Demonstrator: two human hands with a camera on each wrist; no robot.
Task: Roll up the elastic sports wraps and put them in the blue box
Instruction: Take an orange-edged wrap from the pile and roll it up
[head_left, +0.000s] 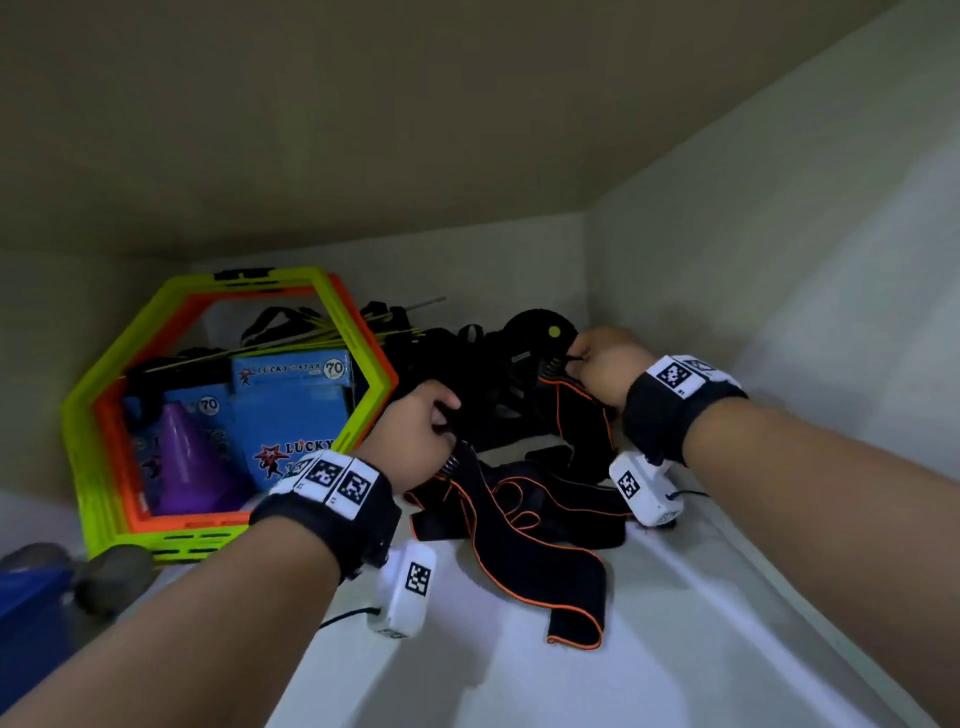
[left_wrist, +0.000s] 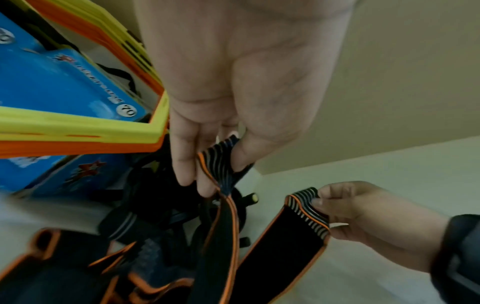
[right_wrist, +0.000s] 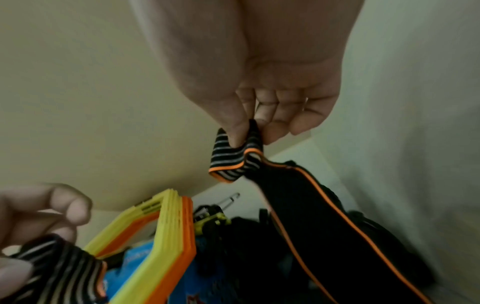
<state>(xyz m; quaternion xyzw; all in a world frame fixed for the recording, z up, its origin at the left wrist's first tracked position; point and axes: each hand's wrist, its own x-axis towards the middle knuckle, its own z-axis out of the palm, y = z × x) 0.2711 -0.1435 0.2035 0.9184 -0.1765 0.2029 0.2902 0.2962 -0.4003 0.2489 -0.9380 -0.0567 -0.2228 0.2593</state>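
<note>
Black elastic wraps (head_left: 524, 551) with orange edging lie tangled on the white shelf. My left hand (head_left: 448, 415) pinches the grey-striped end of one wrap (left_wrist: 219, 162) between thumb and fingers, lifted off the pile. My right hand (head_left: 577, 359) pinches another striped end (right_wrist: 233, 162) between thumb and forefinger, further back and to the right. Whether both ends belong to one wrap I cannot tell. Blue cardboard boxes (head_left: 296, 415) printed with a star logo stand at the left, behind the hexagon frames.
Yellow-green and orange hexagon frames (head_left: 104, 374) lean against the left wall, with a purple cone (head_left: 182, 462) inside them. A pile of black gear (head_left: 535, 332) fills the back corner. A white wall (head_left: 779, 312) closes the right side. A blue object (head_left: 26, 597) lies at lower left.
</note>
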